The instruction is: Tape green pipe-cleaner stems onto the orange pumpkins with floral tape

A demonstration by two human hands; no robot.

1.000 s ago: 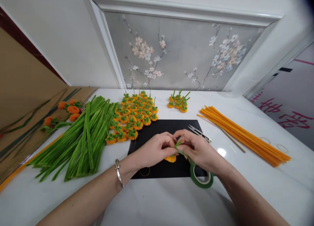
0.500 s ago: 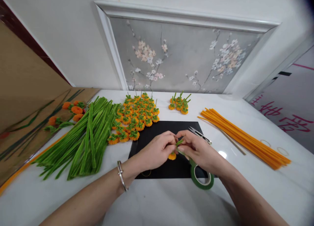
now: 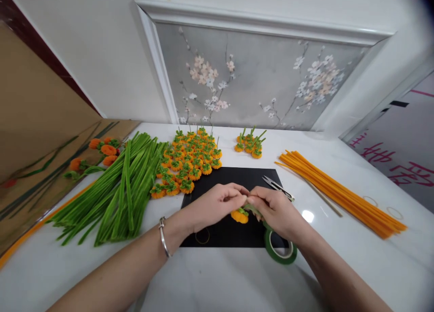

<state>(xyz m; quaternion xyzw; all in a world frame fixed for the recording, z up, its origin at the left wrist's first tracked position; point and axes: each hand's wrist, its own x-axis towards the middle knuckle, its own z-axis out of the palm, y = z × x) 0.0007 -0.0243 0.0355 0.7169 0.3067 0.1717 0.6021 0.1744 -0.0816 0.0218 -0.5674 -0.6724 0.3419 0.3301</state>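
Note:
Over the black mat [image 3: 224, 236], my two hands meet with fingertips pinched together. My left hand [image 3: 217, 205] is closed at the top of a small orange pipe-cleaner flower [image 3: 239, 216], whose green collar shows just under the fingers; its stem is hidden by them. My right hand [image 3: 276, 210] pinches a pale green strip of floral tape [image 3: 251, 208] beside the flower. Below that hand a green tape roll [image 3: 284, 259] stands at the mat's lower right edge. Thread snips [image 3: 271, 183] lie beyond my right fingers, blades apart.
Green pipe cleaners [image 3: 115, 190] are heaped at left, beside many finished orange flowers [image 3: 188, 156]. A smaller flower group [image 3: 250, 144] stands at the back. Orange pipe cleaners [image 3: 339, 192] lie at right. A framed floral panel [image 3: 251, 77] is on the wall behind.
My fingertips have drawn closer together, and the flower beneath them shows more fully, with its green collar visible. The view has shifted slightly.

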